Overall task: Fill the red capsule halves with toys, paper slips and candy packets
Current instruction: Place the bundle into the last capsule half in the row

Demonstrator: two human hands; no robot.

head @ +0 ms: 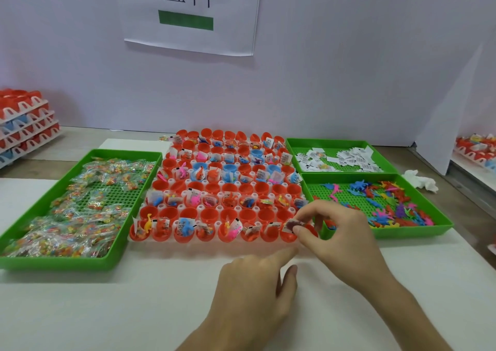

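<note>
Right now we see our right hand (341,232) pinching a small purplish piece (291,225), too blurred to name, just above a front-row capsule (287,237). Our left hand (255,286) holds nothing, its forefinger stretched toward the rack's near edge. The red capsule halves (212,215) fill a white rack (214,243) on the tabletop (134,310); some hold toys and slips, others are bare. To the right, one green tray (418,231) holds toys (397,208) and another (330,142) holds paper slips (349,158). A third (53,266), on the left, holds candy packets (80,216).
</note>
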